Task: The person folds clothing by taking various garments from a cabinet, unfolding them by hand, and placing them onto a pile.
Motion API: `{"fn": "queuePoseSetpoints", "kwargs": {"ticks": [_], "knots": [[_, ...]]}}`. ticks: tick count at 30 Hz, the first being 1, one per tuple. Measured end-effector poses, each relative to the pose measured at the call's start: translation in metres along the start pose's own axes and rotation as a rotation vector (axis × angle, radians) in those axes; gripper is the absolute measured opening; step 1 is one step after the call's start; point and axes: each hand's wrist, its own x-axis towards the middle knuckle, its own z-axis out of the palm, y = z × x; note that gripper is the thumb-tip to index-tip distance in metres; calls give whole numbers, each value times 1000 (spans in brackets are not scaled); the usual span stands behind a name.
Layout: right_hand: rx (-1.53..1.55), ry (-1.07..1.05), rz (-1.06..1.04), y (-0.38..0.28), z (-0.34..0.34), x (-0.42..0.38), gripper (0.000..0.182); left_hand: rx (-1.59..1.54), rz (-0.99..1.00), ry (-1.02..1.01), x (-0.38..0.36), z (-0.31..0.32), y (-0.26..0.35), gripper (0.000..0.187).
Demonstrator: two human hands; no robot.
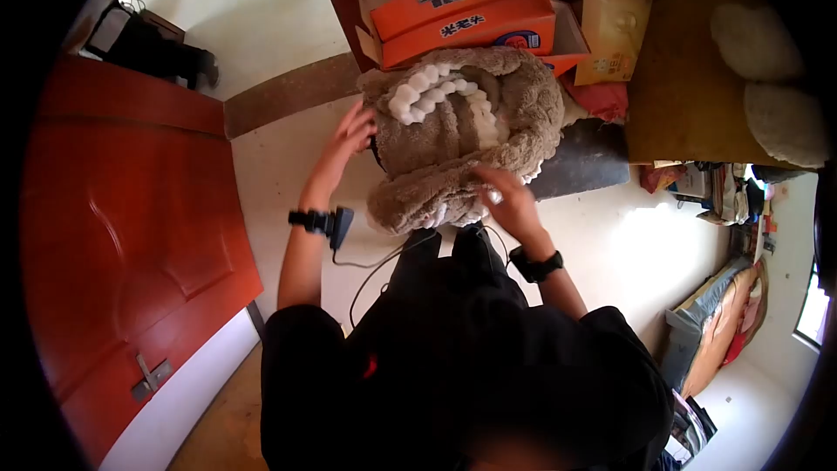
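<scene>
A bulky brown fleecy bundle (pixel 418 141) with white bobbled trim lies in front of me, folded over on itself. It looks like a soft garment or blanket. My left hand (pixel 349 135) is at the bundle's left edge, fingers stretched out and slightly apart. Over its near right side, my right hand (pixel 510 198) has its fingers extended against the fleece and trim. Part of the bundle beneath that hand is hidden. Each wrist wears a black strap, and a cable runs from the device on the left one.
Behind the bundle stand an orange carton (pixel 466 13) and a yellowish box (pixel 606 17). A dark grey surface (pixel 580 161) shows at the bundle's right. To my left is a red door (pixel 148 235); books and papers (pixel 719 192) are stacked at far right.
</scene>
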Motion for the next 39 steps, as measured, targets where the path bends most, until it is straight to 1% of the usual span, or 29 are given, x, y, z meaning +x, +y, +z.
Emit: {"fn": "queuePoseSetpoints", "kwargs": {"ticks": [1, 3, 4, 5, 6, 8, 9, 11, 12, 13, 14, 15, 17, 18, 19, 20, 21, 22, 23, 24, 25, 26, 28, 29, 31, 35, 37, 38, 39], "knots": [[-59, 121, 49, 12, -4, 1, 48, -12, -29, 36, -14, -7, -18, 57], [-162, 255, 387, 16, -16, 8, 56, -81, -74, 126, -42, -11, -63, 52], [-113, 331, 565, 10, -19, 17, 68, -196, -126, 125, -56, -12, -86, 52], [-126, 328, 553, 22, -11, 22, 68, -313, -184, 123, -70, -12, -108, 52], [-225, 394, 427, 47, 3, 22, 73, -329, -182, 126, -83, -9, -127, 52], [-151, 378, 445, 54, 11, 33, 75, -400, -267, 215, -104, -4, -155, 50], [-156, 370, 444, 50, 5, 46, 75, -409, -271, 218, -111, -5, -166, 50], [429, 223, 852, 40, -15, 70, 64, -423, -342, 272, -124, -6, -180, 49], [564, 277, 693, 27, -28, 78, 60, -373, -406, 311, -124, -7, -181, 47], [697, 327, 529, 10, -42, 90, 58, -380, -406, 320, -125, -9, -180, 47], [720, 346, 398, -26, -56, 108, 59, -358, -375, 306, -126, -12, -177, 47], [721, 343, 401, -42, -58, 115, 59, -331, -348, 289, -127, -15, -175, 47], [563, 146, 347, -58, -57, 127, 60, -303, -365, 280, -120, -22, -177, 45], [370, 33, 383, -44, -41, 131, 62, -278, -368, 272, -109, -28, -178, 43], [211, -59, 298, -17, -15, 129, 68, -276, -343, 273, -97, -33, -179, 43], [-73, -120, 251, -1, 10, 120, 75, -245, -370, 273, -87, -36, -182, 41], [-223, -273, 222, 14, 27, 113, 79, -213, -396, 274, -75, -39, -181, 39], [-525, -300, 157, 24, 50, 94, 80, -150, -383, 261, -64, -41, -171, 37], [-603, -257, 95, 35, 69, 78, 79, -155, -369, 259, -53, -42, -160, 37], [-630, -217, 60, 32, 73, 75, 79, -172, -326, 246, -42, -43, -150, 37], [-650, -186, 36, 28, 75, 72, 78, -186, -298, 230, -33, -41, -144, 38], [-646, -192, 55, 25, 76, 72, 78, -182, -313, 218, -25, -39, -143, 38], [-646, -182, 103, 17, 77, 78, 76, -72, -114, 223, -6, -36, -133, 43], [-637, -181, 117, 16, 79, 80, 76, -62, -124, 214, -1, -32, -125, 43], [-658, -186, 137, 16, 80, 83, 76, 130, -18, 273, 8, -21, -96, 49], [-633, -171, 138, 30, 86, 82, 77, 218, 59, 233, 46, -30, -84, 54], [-591, -163, 142, 32, 85, 83, 77, 486, 253, 224, 75, -39, -74, 58], [-615, -153, 134, 32, 83, 84, 77, 499, 287, 215, 85, -38, -66, 58], [-636, -128, 117, 36, 86, 81, 77, 670, 413, 187, 91, -36, -54, 62]]}}
